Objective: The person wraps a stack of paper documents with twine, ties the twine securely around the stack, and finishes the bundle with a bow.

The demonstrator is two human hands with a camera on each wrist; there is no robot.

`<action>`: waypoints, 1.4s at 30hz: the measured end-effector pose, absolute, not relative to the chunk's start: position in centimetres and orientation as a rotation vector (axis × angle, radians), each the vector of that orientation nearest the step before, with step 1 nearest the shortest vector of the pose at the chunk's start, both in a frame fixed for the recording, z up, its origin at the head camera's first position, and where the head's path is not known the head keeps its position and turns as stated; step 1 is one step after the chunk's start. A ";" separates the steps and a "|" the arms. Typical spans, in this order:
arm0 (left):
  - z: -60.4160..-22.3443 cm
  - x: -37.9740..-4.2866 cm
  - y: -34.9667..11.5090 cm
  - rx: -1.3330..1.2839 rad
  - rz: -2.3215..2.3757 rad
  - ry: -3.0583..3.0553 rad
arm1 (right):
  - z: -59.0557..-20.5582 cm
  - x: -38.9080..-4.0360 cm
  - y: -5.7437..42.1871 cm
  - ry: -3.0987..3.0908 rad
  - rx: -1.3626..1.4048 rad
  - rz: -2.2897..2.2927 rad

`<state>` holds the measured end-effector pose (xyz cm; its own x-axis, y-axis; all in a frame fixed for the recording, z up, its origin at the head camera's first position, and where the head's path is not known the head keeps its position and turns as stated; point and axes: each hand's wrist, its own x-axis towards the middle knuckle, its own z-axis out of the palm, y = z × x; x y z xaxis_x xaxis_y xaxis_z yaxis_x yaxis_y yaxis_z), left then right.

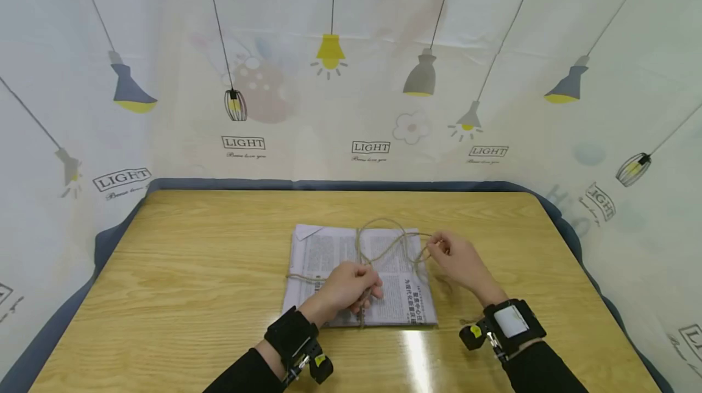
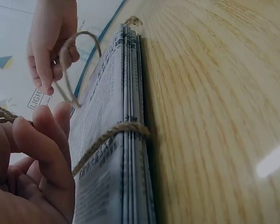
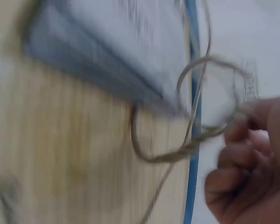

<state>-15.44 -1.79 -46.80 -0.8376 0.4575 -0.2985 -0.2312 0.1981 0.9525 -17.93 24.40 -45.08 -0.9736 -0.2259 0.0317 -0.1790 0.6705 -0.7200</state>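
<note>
A flat stack of folded newspapers lies on the table, with jute twine passing over its face and round its edge. My left hand is over the middle of the stack, fingers curled. In the left wrist view a frayed, knotted bit of twine sticks out between its thumb and fingers. Beyond the stack's right side, my right hand pinches a loose length of twine between thumb and fingertips. That length makes a loop by the fingers and curls over the far right part of the papers.
The wooden table has a dark blue border along its edges. Behind it hangs a pale cloth printed with lamps and lettering. Another knotted bit of twine shows past the stack's far end in the left wrist view.
</note>
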 end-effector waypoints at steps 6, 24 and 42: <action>-46.6 -15.4 -1.8 0.226 1.649 1.974 | -45.4 -20.5 26.5 2.967 -0.276 -1.117; -46.5 -14.7 -2.1 0.416 1.566 1.842 | -48.3 -23.1 24.0 2.860 -0.538 -1.027; -45.7 -14.0 -1.7 0.296 1.436 1.876 | -48.0 -23.9 23.7 2.754 -0.585 -0.947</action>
